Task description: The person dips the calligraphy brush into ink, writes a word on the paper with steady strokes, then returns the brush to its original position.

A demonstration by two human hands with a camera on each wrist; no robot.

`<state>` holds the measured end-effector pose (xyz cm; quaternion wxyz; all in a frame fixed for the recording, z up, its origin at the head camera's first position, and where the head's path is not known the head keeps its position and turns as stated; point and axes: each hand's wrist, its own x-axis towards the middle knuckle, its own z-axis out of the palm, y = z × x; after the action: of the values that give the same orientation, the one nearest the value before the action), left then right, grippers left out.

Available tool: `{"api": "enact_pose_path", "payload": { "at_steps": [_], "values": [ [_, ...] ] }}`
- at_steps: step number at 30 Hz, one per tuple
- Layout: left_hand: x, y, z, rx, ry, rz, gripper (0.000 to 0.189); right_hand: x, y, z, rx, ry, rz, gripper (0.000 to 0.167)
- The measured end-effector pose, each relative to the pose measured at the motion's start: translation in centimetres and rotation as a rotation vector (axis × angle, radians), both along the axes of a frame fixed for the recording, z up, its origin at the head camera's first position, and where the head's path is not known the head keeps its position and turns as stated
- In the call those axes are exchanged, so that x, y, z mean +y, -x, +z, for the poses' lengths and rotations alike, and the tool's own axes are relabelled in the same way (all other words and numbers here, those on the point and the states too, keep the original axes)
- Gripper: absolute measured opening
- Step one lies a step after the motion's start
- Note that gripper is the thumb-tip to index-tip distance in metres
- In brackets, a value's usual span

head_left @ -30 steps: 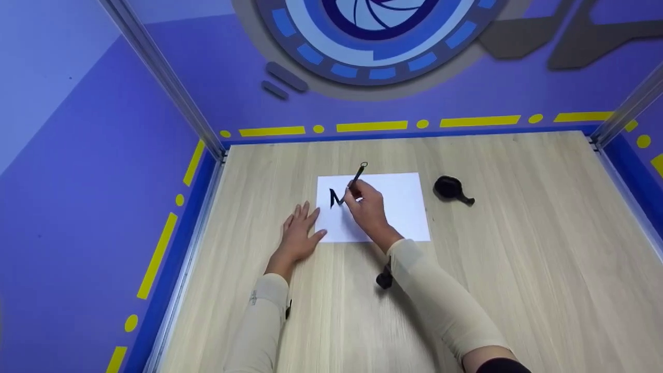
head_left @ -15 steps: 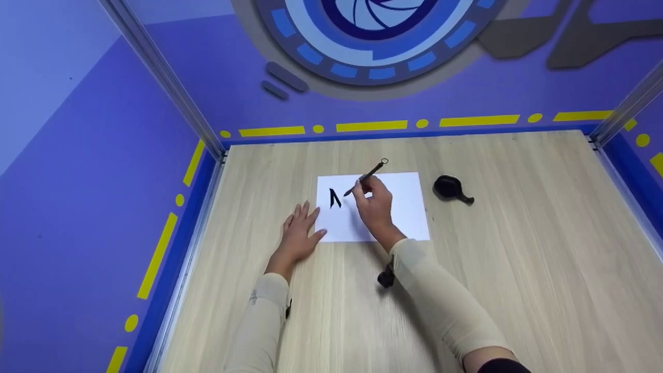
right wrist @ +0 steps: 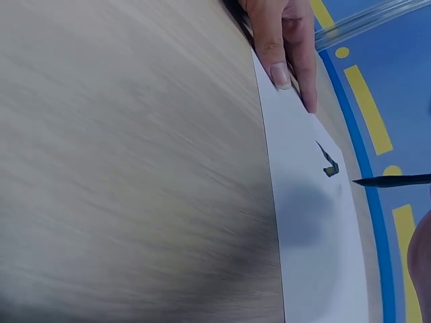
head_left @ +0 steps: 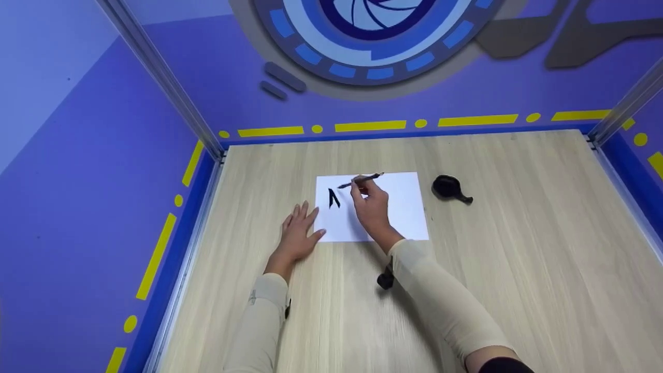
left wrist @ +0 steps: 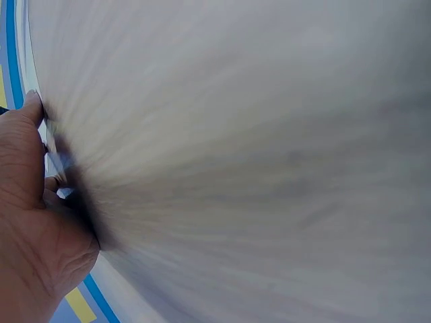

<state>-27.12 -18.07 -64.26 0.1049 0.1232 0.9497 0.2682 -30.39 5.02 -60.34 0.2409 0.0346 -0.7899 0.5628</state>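
Observation:
A sheet of white paper (head_left: 406, 212) lies on the wooden table, with two black brush strokes (head_left: 334, 198) near its left side. My right hand (head_left: 372, 204) pinches a dark brush (head_left: 365, 178), its tip pointing left, just right of and above the strokes. In the right wrist view the brush (right wrist: 394, 180) shows its pointed dark tip apart from the paper. My left hand (head_left: 299, 233) rests flat with spread fingers at the paper's left edge, thumb and fingertips on its border. The left wrist view shows that hand (left wrist: 40, 222) from the thumb side.
A small black dish with a spout-like handle (head_left: 448, 187) stands right of the paper on the wooden table (head_left: 518, 259). Blue-purple panels with yellow marks (head_left: 370, 126) wall the table at the back and sides.
My right hand has lifted the brush off the second stroke, moved right, then slightly back left and tilted the brush flatter. The left hand stays in place.

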Motion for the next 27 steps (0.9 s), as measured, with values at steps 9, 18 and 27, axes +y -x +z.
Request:
{"api": "enact_pose_path", "payload": {
  "at_steps": [9,18,27],
  "values": [
    [0.08,0.10,-0.18,-0.011,0.010,0.015,0.071,-0.12,0.00,-0.52,-0.031,-0.010,0.002,0.016],
    [0.12,0.16,-0.11,-0.011,-0.004,0.009,0.070,0.13,0.21,-0.65,-0.020,-0.021,0.015,0.016],
    [-0.03,0.06,0.16,-0.006,-0.001,0.000,0.070,0.00,0.01,-0.52,-0.023,-0.068,0.035,0.015]
  ]
}}
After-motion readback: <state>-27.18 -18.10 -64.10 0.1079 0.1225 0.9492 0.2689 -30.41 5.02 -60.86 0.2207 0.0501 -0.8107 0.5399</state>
